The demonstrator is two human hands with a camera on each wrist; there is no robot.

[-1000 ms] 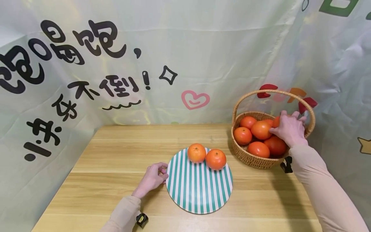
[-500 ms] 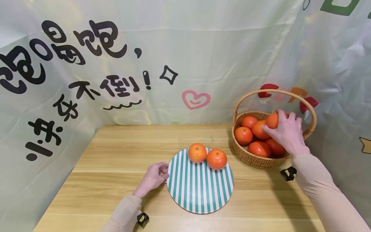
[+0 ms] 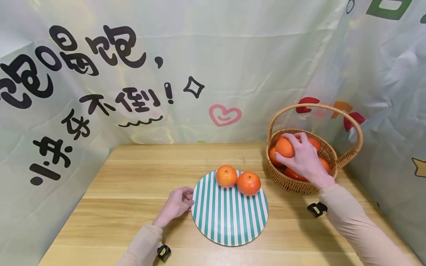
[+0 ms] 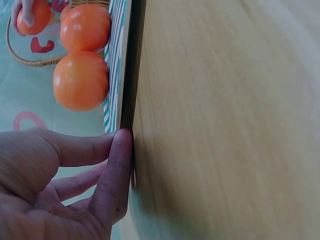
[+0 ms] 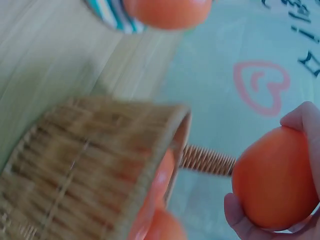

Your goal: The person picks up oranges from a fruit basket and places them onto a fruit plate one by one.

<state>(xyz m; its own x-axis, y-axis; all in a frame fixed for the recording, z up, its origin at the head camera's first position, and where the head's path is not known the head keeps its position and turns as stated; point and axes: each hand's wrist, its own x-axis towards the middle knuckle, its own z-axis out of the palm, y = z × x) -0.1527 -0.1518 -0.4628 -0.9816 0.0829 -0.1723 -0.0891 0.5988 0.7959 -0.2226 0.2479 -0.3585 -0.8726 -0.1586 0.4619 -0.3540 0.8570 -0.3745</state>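
Note:
My right hand (image 3: 305, 159) grips an orange (image 3: 284, 147) between thumb and fingers, above the left part of a wicker basket (image 3: 289, 184). In the right wrist view this held orange (image 5: 275, 180) is clear of the basket's rim. Several more oranges lie in the basket, partly hidden by the hand. My left hand (image 3: 175, 203) pinches the left edge of a round green-and-white striped plate (image 3: 229, 221); the left wrist view shows thumb and forefinger (image 4: 117, 155) meeting at its rim. Two oranges, one on the left (image 3: 226, 176) and one on the right (image 3: 249, 183), touch near the plate's far edge.
The basket's tall arched handle (image 3: 314, 105) rises over its opening. Everything stands on a wooden table (image 3: 139, 177). A printed cloth (image 3: 253, 66) hangs behind the table and along its sides.
My right hand took hold of an orange at the basket's right side, lifted it and carried it left across the basket. My left hand and the plate stayed put.

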